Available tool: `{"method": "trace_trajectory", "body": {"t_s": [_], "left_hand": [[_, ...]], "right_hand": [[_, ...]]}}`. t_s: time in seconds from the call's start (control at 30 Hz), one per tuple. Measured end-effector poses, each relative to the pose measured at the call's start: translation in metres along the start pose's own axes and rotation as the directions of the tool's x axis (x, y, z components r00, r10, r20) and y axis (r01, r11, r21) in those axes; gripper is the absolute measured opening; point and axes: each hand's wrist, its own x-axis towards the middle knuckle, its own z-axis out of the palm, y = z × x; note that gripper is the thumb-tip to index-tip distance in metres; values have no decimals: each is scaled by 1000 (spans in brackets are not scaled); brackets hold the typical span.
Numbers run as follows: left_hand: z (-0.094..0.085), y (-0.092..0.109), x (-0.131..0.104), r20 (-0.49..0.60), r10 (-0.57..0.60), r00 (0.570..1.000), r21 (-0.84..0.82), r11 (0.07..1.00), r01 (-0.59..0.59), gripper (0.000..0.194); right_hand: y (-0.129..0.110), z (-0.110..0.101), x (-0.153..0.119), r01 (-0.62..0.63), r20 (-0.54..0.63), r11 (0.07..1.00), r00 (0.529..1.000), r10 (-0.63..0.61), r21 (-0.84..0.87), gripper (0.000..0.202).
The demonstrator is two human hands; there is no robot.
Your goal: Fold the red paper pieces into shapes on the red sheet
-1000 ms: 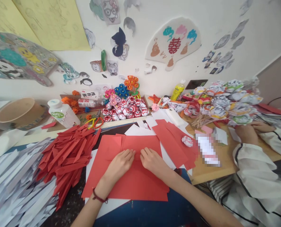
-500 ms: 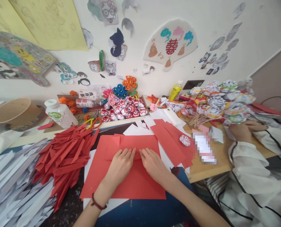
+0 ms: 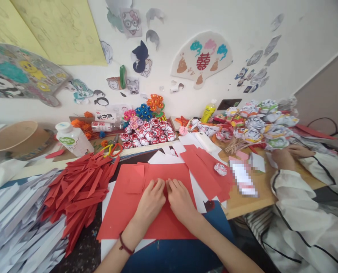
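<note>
My left hand (image 3: 151, 203) and my right hand (image 3: 182, 201) meet over a large red paper sheet (image 3: 123, 220). Their curled fingertips pinch closed, almost touching each other, on a small piece of red paper mostly hidden beneath them. Beside my left fingers lie small red paper rectangles (image 3: 133, 178), stacked near the sheet's upper left corner. White paper (image 3: 107, 248) shows from under the red sheet. To the left is a heap of folded red paper strips (image 3: 83, 189), next to a pile of folded white paper strips (image 3: 23, 220).
Scissors (image 3: 112, 150), a white bottle (image 3: 73, 139) and red-and-white paper flowers (image 3: 150, 132) stand along the back. More red sheets (image 3: 203, 170) and a paper flower (image 3: 220, 169) lie right. A co-worker's sleeve (image 3: 294, 197) is at the far right, near paper flower bunches (image 3: 260, 123).
Both hands have drawn closer together, with fingers more curled over the red paper. The view has shifted slightly.
</note>
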Motion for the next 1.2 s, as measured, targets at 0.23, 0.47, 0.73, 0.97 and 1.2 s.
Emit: {"method": "trace_trajectory", "body": {"t_s": [0.23, 0.47, 0.73, 0.97, 1.2], "left_hand": [[-8, -15, -2, 7, -147, 989, -212, 966, 146, 48], [-25, -32, -15, -16, -260, 965, -375, 897, 236, 44], [-15, -33, -37, -59, -249, 967, -198, 952, 233, 36], [-15, -43, -36, -58, -147, 987, -161, 978, 136, 26], [-12, -50, -39, -82, -15, 996, -76, 997, 9, 25]], "right_hand": [[4, -11, 6, -52, 106, 993, 993, 41, 108, 42], [28, -28, -10, -46, 4, 952, 999, 47, 302, 66], [37, -18, -23, 35, -81, 935, 997, -7, 353, 27], [33, -7, -2, 179, -94, 939, 983, -158, 292, 18], [35, -5, 4, 268, -167, 949, 956, -241, 166, 23]]}}
